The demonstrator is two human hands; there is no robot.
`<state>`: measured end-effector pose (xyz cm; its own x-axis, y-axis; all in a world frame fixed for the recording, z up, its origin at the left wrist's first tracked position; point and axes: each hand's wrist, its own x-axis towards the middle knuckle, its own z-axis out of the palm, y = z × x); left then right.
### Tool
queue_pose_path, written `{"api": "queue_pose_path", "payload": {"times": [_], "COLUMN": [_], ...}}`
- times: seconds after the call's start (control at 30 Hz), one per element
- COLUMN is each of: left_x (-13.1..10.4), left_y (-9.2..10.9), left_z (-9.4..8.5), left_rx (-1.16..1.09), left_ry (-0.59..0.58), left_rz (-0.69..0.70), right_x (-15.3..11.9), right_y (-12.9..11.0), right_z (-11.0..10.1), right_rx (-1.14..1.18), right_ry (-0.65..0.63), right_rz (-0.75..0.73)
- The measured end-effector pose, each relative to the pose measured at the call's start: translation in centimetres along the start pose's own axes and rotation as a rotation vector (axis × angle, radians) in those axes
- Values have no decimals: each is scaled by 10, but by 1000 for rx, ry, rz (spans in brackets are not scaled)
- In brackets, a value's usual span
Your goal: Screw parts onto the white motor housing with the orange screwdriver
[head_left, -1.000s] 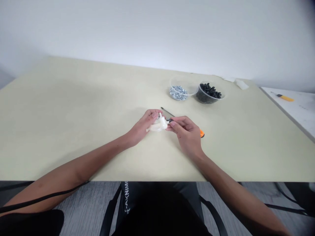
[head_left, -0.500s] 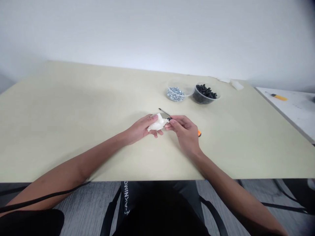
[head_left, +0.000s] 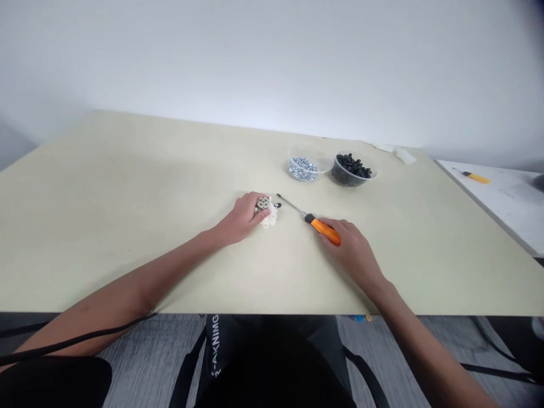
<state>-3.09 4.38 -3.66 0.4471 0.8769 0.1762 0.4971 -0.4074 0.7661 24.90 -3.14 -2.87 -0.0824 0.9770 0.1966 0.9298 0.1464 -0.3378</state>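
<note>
change: half a second ago we had both hands pinched on the white part, lifted off the table. Now the two hands are apart and the part is down flat.
left hand (head_left: 242, 218): lying on the table, fingertips resting on the near-left edge of the white plastic part (head_left: 268, 214). Fingers loosely curled and pressing, not clenched round it; we'd call it steadying, not gripping.
white part: on the table (head_left: 127, 187) near the middle, round grey metal piece (head_left: 262, 203) facing up on top, a small dark bit at its right edge. Too small to tell more.
right hand (head_left: 352, 252): has left the part and moved right and nearer. Fingers are on the near end of the screwdriver handle (head_left: 325, 230); whether they have closed round it we cannot tell, as the hand's back covers them.
screwdriver: was mostly hidden under the right hand before, now in plain view. Lies on the table, shaft tip (head_left: 279, 196) pointing far-left, just beside the part, not touching it as far as we see.
meaning: fitting by hand looks finished, and we judge the tool step is starting.
bowls: silver screws (head_left: 302, 168) and black pieces (head_left: 352, 168) sit far right, untouched, well apart from both hands.
side bench: yellow-handled tool (head_left: 471, 176) far right, out of play.
</note>
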Motion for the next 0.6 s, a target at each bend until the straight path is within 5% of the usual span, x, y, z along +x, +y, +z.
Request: {"api": "queue_pose_path", "payload": {"times": [0.27,0.5,0.6], "left_x": [1,2,2], "left_y": [-3,-2,-1], "left_z": [1,2,1], "left_rx": [82,79,83], "left_ry": [-54,-61,-63], "left_rz": [54,41,40], "right_x": [2,76,111], "right_y": [-2,-26,-51], "right_z": [-42,-69,-79], "right_rx": [727,1193,1305], "right_ry": [430,819,767], "right_rz": [163,-77,-67]}}
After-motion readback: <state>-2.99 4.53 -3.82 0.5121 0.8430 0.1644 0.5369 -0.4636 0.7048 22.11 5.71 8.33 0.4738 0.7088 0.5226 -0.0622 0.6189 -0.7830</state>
